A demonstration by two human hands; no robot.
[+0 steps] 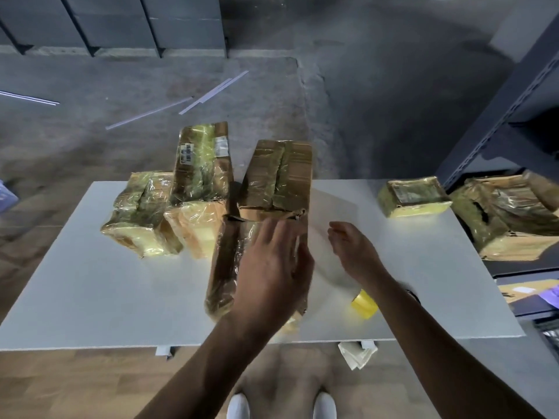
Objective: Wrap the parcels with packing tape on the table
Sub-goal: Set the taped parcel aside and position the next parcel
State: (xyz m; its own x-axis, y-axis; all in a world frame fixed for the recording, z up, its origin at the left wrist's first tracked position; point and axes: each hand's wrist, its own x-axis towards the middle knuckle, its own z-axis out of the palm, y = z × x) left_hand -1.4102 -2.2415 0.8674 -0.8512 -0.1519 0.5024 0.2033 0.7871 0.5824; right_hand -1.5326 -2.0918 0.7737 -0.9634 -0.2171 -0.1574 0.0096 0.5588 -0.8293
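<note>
A tall cardboard parcel (278, 173) wrapped in clear tape stands in the middle of the white table (90, 282). My left hand (272, 267) lies flat against its near face, fingers straight. To the right of the parcel, my right hand (351, 249) hovers with loosely curled fingers and holds nothing. A yellowish roll of packing tape (364, 303) sits on the table under my right forearm. Three other taped parcels (169, 213) stand grouped to the left.
A small taped parcel (413, 196) lies at the table's far right. A torn taped box (511, 213) rests on the dark metal shelving (514, 116) at the right. Crumpled paper (358, 355) lies on the floor below the table's front edge.
</note>
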